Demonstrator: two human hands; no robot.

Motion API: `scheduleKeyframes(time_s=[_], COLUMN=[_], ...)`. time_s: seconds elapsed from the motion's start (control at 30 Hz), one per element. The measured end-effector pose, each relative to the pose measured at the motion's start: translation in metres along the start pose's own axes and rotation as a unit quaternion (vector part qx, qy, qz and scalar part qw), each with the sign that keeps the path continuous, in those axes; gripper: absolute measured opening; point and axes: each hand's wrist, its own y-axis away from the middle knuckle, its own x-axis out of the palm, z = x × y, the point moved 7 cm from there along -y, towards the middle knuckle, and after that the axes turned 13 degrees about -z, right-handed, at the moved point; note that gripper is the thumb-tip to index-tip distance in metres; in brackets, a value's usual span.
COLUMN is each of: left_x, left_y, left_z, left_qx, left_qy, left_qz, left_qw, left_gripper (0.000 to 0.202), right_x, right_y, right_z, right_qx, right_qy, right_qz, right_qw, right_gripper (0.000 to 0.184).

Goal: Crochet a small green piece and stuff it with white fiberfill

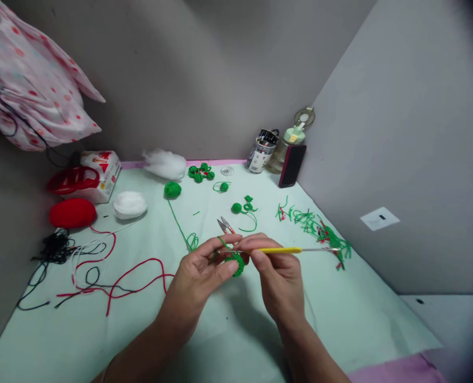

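My left hand [204, 271] pinches a small round green crochet piece [238, 265] between thumb and fingers, with green yarn passing over the index finger. In my right hand [278, 271] is a crochet hook with a yellow handle [280, 250], held level. Its metal tip reaches left to the crochet piece; whether it sits in a stitch I cannot tell. Just beyond my hands lie thread snips [226, 225], partly hidden by the fingers. A green yarn ball [172, 190] trails a strand toward loose green loops [192, 242] beside my left hand.
Red yarn [72, 213], white yarn [129, 205] and tangled dark cord [57, 246] lie at left. Stuffing [165, 165] and green crocheted pieces [201, 172] are at the back. Yarn scraps [320, 229], a phone [293, 166], a pen cup [262, 151] and a bottle [278, 158] stand or lie right.
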Motion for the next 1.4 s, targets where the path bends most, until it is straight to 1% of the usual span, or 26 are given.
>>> scheduleKeyframes(time_s=[0.03,0.1,0.2,0.27,0.33,0.4,0.47,0.53,0.6,0.67,0.73,0.8,0.87,0.9,0.93,0.97,1.0,1.03,1.07,1.1,1.13,1.17,1.2,1.27,1.33,1.4], left_x=[0.001,0.001,-0.003,-0.006,-0.008,-0.008,-0.008,-0.01,-0.013,-0.014,-0.012,-0.012,-0.012,-0.01,-0.006,-0.002,0.001,0.003,0.003,0.002,0.0,-0.002,-0.002,-0.001,-0.001,-0.002], left_y=[0.001,0.001,0.0,-0.001,0.0,0.0,0.001,0.002,0.003,0.005,0.005,0.006,0.004,0.003,0.002,0.001,0.001,0.001,0.0,0.0,-0.001,-0.001,0.0,0.001,0.002,0.001], left_z=[0.0,0.001,0.0,-0.002,-0.005,-0.006,-0.007,-0.009,-0.011,-0.012,-0.013,-0.013,-0.009,-0.005,0.0,0.005,0.008,0.009,0.008,0.006,0.003,0.0,-0.002,-0.005,-0.003,0.0], left_qx=[0.009,0.019,0.026,0.033,0.041,0.048,0.062,0.085,0.113,0.13,0.14,0.144,0.119,0.09,0.047,0.001,-0.038,-0.068,-0.086,-0.091,-0.084,-0.071,-0.056,-0.028,-0.01,0.001], left_qy=[-0.012,-0.029,-0.051,-0.061,-0.07,-0.08,-0.096,-0.119,-0.139,-0.147,-0.15,-0.147,-0.116,-0.083,-0.045,-0.003,0.033,0.061,0.078,0.086,0.088,0.083,0.074,0.049,0.024,0.014], left_qz=[0.009,0.018,0.007,-0.011,-0.026,-0.038,-0.052,-0.078,-0.108,-0.125,-0.129,-0.142,-0.139,-0.122,-0.094,-0.062,-0.034,-0.019,-0.017,-0.023,-0.031,-0.038,-0.038,-0.028,-0.025,-0.037], left_qw=[1.0,0.999,0.998,0.998,0.996,0.995,0.992,0.986,0.978,0.973,0.97,0.968,0.976,0.985,0.993,0.998,0.998,0.996,0.993,0.992,0.992,0.993,0.995,0.998,0.999,0.999], left_gripper=[0.033,0.033,0.033,0.033,0.032,0.031,0.031,0.032,0.033,0.034,0.034,0.032,0.038,0.043,0.049,0.053,0.055,0.055,0.053,0.052,0.05,0.05,0.049,0.048,0.047,0.046], right_x=[0.0,-0.002,-0.003,-0.001,-0.001,-0.001,-0.002,0.0,0.003,0.005,0.006,0.01,0.014,0.017,0.018,0.018,0.017,0.013,0.008,0.002,-0.002,-0.003,-0.003,0.002,0.006,0.008], right_y=[0.0,-0.001,-0.003,-0.004,-0.004,-0.001,0.005,0.011,0.017,0.02,0.02,0.022,0.028,0.031,0.034,0.036,0.035,0.032,0.026,0.019,0.013,0.007,0.003,0.0,0.001,0.007], right_z=[-0.002,-0.006,-0.008,-0.007,-0.004,0.002,0.01,0.02,0.028,0.033,0.034,0.035,0.036,0.036,0.037,0.038,0.039,0.039,0.039,0.036,0.031,0.026,0.022,0.016,0.014,0.016], right_qx=[0.011,0.041,0.085,0.094,0.076,0.029,-0.041,-0.124,-0.198,-0.237,-0.255,-0.287,-0.34,-0.367,-0.39,-0.401,-0.395,-0.371,-0.332,-0.28,-0.224,-0.174,-0.136,-0.1,-0.102,-0.137], right_qy=[0.007,-0.011,-0.06,-0.068,-0.056,-0.02,0.042,0.109,0.146,0.151,0.153,0.189,0.265,0.303,0.328,0.336,0.324,0.292,0.244,0.187,0.127,0.072,0.032,0.009,0.035,0.089], right_qz=[-0.003,-0.016,-0.026,-0.021,-0.014,-0.011,-0.006,0.004,0.018,0.028,0.041,0.063,0.083,0.089,0.09,0.083,0.07,0.052,0.025,0.001,-0.016,-0.023,-0.02,0.004,0.017,0.024], right_qw=[1.0,0.999,0.994,0.993,0.995,0.999,0.998,0.986,0.969,0.959,0.954,0.937,0.898,0.875,0.856,0.848,0.857,0.88,0.911,0.941,0.966,0.982,0.99,0.995,0.994,0.986], right_gripper=[0.013,0.013,0.018,0.021,0.021,0.021,0.02,0.021,0.025,0.028,0.03,0.032,0.035,0.036,0.037,0.037,0.036,0.034,0.031,0.028,0.026,0.023,0.021,0.018,0.016,0.019])
